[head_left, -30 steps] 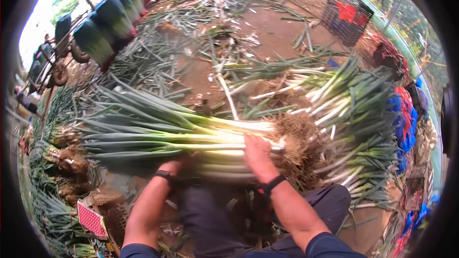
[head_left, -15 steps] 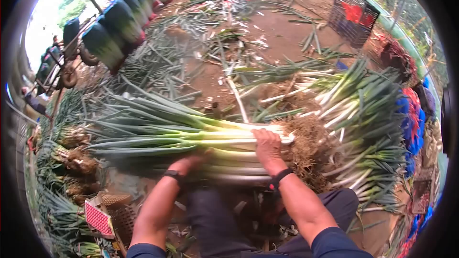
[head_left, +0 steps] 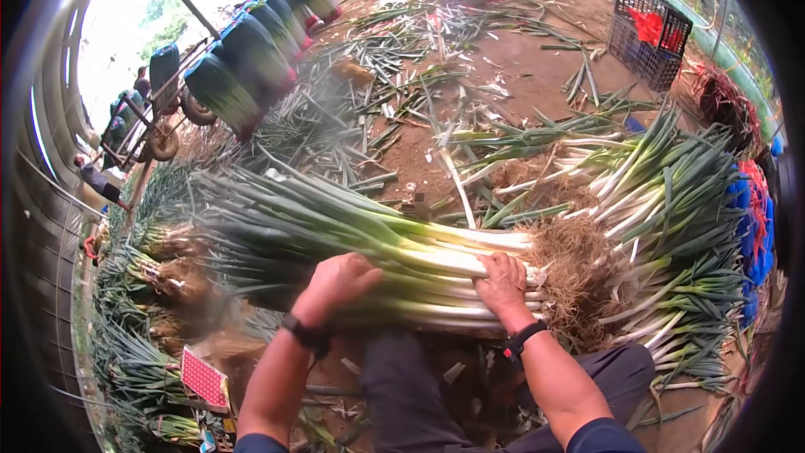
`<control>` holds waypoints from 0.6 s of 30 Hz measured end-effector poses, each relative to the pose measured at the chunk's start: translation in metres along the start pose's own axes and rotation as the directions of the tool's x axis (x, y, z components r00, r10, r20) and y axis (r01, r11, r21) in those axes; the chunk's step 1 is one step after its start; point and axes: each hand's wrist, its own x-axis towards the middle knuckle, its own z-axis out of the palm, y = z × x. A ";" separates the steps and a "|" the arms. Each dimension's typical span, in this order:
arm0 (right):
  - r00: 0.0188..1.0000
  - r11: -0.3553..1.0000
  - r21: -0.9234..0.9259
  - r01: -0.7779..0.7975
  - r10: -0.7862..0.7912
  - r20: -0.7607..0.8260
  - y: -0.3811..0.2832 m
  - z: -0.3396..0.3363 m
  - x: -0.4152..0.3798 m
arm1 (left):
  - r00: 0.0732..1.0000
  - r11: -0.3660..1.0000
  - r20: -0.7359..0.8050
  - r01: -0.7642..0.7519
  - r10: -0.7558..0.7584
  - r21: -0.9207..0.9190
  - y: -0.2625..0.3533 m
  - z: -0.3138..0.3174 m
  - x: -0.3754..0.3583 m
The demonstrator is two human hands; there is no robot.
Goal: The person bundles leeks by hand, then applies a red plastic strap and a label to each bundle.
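Observation:
A thick bundle of long green onions [head_left: 419, 256] lies across in front of me, leaves to the left, white stems and brown roots [head_left: 574, 273] to the right. My right hand [head_left: 503, 283] rests on the white stems near the roots, its fingers curled over them. My left hand [head_left: 342, 283] is above the near side of the green part, fingers bent and blurred; whether it grips any leaves is unclear. Dark bands circle both wrists.
More onions [head_left: 671, 235] are piled on the right, others [head_left: 134, 352] on the left. A black crate [head_left: 646, 33] holds something red. Wrapped bundles [head_left: 222, 88] sit on a cart at upper left, with people beyond. Leaf scraps litter the ground. A red-topped box [head_left: 205, 379] stands lower left.
My left hand has risen from beside the bundle's near edge to above it. My right hand still lies on the stems. The whole view has shifted, with the scene now further right.

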 end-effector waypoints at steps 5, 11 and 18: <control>0.998 0.999 0.046 0.025 -0.028 0.054 -0.004 -0.014 -0.003 | 0.772 0.884 -0.449 -0.318 0.451 0.342 0.035 0.029 0.040; 0.992 0.990 0.076 0.122 -0.124 0.023 0.010 -0.010 -0.012 | 0.901 0.872 -0.227 -0.251 0.369 0.421 0.016 0.052 0.076; 0.976 0.990 0.059 0.125 -0.134 0.173 0.002 -0.028 -0.011 | 0.877 0.863 -0.229 -0.310 0.422 0.399 0.002 0.069 0.071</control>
